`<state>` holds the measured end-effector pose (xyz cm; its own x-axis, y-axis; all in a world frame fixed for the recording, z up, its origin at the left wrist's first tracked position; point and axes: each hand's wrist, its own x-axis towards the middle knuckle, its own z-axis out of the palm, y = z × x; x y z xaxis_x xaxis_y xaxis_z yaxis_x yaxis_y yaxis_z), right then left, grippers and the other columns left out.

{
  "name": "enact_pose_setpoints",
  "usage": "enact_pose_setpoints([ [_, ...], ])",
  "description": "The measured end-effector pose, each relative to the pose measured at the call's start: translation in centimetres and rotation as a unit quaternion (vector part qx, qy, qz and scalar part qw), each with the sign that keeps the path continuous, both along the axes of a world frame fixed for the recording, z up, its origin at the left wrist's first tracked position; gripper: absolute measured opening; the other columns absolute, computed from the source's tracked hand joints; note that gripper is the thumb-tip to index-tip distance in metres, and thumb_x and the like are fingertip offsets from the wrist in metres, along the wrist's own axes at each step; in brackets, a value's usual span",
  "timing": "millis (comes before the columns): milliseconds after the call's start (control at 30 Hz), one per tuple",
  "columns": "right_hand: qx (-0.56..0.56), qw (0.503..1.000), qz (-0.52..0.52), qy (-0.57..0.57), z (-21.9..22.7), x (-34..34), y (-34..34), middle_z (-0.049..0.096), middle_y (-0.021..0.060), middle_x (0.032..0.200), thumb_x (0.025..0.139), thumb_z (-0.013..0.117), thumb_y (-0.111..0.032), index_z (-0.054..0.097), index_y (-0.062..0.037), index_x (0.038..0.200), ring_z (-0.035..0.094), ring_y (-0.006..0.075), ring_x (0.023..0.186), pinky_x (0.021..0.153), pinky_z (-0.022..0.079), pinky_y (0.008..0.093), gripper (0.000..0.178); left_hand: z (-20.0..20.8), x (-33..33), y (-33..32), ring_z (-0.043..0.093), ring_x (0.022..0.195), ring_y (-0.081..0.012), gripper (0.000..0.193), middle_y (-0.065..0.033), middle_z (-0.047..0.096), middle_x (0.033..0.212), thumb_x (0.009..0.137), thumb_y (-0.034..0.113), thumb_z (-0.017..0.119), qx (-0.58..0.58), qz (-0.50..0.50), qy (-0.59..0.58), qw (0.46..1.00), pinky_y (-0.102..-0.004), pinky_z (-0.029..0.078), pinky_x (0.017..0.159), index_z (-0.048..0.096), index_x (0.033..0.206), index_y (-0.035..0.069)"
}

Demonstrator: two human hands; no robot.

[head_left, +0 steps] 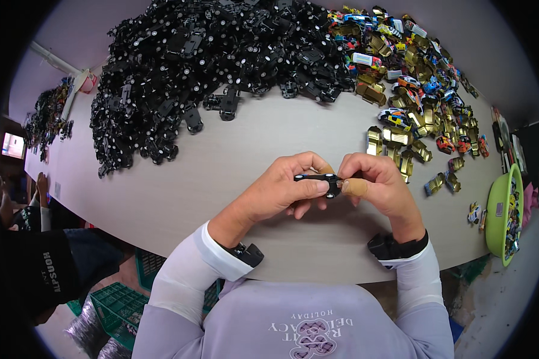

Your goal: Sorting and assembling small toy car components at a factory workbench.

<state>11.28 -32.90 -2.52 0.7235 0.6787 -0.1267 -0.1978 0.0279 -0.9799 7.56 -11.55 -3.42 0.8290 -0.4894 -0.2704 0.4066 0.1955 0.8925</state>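
Observation:
Over the middle of the table, my left hand [293,186] grips a black toy car chassis [321,181] with pale-hubbed wheels, the thumb lying across it. My right hand [380,184] is closed in a pinch at the right end of the chassis. Between its fingertips is something small and partly shiny, too hidden to name. A tan bandage [356,187] wraps a digit of that hand. Both hands touch around the chassis, held a little above the tabletop [269,140].
A large heap of black toy car chassis [161,78] spreads across the far left and middle. Colourful and gold-coloured toy car shells [398,134] lie at right. Beyond the right edge stands a green basin [496,221] of small parts. At left, another person's hand [42,183] and green crates [117,308] show.

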Motion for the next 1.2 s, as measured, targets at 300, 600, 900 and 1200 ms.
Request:
enact_pose_setpoints([
  [300, -0.131, 0.981, -0.006, -0.142, 0.5, -0.5, 0.6, 0.049, -0.0026, 0.062, 0.080, 0.061, -0.003, 0.057, -0.0009, 0.081, 0.042, 0.0043, 0.056, 0.049, 0.034, 0.0214, 0.005, -0.3, -0.1, -0.1, 0.045, 0.044, -0.0032, 0.021, -0.0052, 0.062, 0.070, 0.087, 0.021, 0.061, -0.021, 0.005, 0.004, 1.000, -0.0157, 0.030, 0.038, 0.055, 0.098, 0.003],
  [600, -0.190, 0.958, 0.026, -0.213, -0.9, -0.9, 2.5, 0.054, 0.0128, 0.063, 0.077, 0.059, -0.003, 0.054, -0.0011, 0.081, 0.048, 0.0201, 0.054, 0.053, 0.041, 0.0316, 0.007, 0.7, -1.5, 1.9, 0.050, 0.051, -0.0090, 0.020, -0.0036, 0.059, 0.064, 0.078, 0.016, 0.063, 0.276, 0.046, -0.144, 0.949, -0.0253, 0.039, 0.048, 0.059, 0.089, 0.001],
  [900, -0.371, 0.807, -0.167, -0.429, -0.8, 2.0, -2.0, 0.056, 0.0160, 0.083, 0.070, 0.058, 0.002, 0.054, -0.0022, 0.090, 0.057, 0.0361, 0.076, 0.065, 0.045, 0.0417, 0.022, 1.1, 0.5, 9.9, 0.058, 0.071, -0.0235, 0.026, -0.0120, 0.061, 0.076, 0.069, 0.022, 0.070, 0.570, 0.170, -0.310, 0.742, -0.0325, 0.046, 0.064, 0.065, 0.082, 0.000],
  [1200, -0.047, 0.994, -0.101, 0.025, -0.7, 1.3, -0.2, 0.060, 0.0051, 0.067, 0.074, 0.065, -0.001, 0.058, -0.0014, 0.079, 0.055, 0.0103, 0.054, 0.045, 0.042, 0.0238, 0.009, -0.1, 7.4, 8.5, 0.060, 0.086, -0.0339, 0.022, -0.0142, 0.059, 0.087, 0.072, 0.017, 0.067, 0.705, 0.199, -0.305, 0.608, -0.0438, 0.048, 0.072, 0.059, 0.084, 0.001],
])
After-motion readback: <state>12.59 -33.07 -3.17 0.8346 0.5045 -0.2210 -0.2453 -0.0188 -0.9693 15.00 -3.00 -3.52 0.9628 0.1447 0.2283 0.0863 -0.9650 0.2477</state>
